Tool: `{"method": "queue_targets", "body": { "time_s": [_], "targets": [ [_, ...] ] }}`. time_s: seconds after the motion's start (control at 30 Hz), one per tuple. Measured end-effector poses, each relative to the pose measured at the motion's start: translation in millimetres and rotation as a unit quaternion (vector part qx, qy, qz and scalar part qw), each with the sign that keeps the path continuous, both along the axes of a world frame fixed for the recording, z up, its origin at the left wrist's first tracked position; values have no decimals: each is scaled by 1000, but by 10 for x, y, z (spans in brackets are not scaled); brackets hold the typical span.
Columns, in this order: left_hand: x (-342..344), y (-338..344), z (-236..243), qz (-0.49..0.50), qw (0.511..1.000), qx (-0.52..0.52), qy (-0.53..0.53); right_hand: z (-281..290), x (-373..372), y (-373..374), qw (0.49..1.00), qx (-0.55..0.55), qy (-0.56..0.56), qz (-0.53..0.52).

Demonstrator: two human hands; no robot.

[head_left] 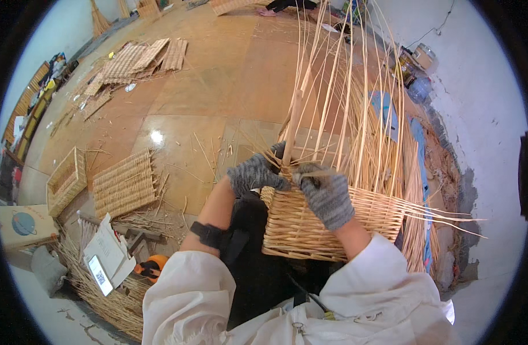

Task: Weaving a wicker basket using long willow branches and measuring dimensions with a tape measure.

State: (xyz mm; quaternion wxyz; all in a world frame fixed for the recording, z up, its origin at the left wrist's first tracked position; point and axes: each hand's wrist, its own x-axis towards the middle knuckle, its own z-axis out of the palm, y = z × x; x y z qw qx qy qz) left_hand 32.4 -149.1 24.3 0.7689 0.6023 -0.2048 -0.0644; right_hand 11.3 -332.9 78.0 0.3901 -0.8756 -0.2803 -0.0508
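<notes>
A half-woven wicker basket point(310, 221) rests against my lap, its woven side toward me. Tall pale willow rods point(347, 98) rise from its upper edge, and more stick out to the right. At the near-left corner stands a thicker wooden stake point(293, 129). My left hand point(257, 174), in a grey knit glove, is closed around this corner at the foot of the stake. My right hand point(327, 198), gloved alike, bends over the rim just right of the stake, its fingers closed on a willow strand. The fingertips are partly hidden.
Long loose rods point(414, 224) lie to the right along the wall. On the left are a woven panel point(125, 183), a rectangular wicker frame point(66, 179), a phone point(100, 275) on papers and an orange-and-black object point(152, 267). More woven panels point(131, 62) lie farther off.
</notes>
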Motion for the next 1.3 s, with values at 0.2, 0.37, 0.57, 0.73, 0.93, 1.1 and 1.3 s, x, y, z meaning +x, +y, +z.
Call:
{"method": "queue_targets", "body": {
  "time_s": [0.2,0.37,0.57,0.73,0.93,1.1,1.3],
  "targets": [
    [-72,-2,139,-52,990,26,130,-31,56,-536,817,345,406,-221],
    [-97,-276,32,76,986,100,111,-45,215,-681,845,271,400,-229],
    [-70,-597,56,245,938,127,209,-99,737,-911,981,-86,163,-66],
    [-90,-569,40,287,934,124,173,-17,1161,-214,946,-281,20,-161],
    [-149,-640,145,307,928,119,174,-45,985,-836,871,306,354,-147],
    [-134,-623,24,320,919,158,165,243,1493,-102,966,-84,158,-189],
    [-160,-633,85,317,918,135,195,-161,1094,-483,985,-22,-19,-168]
  ]
}}
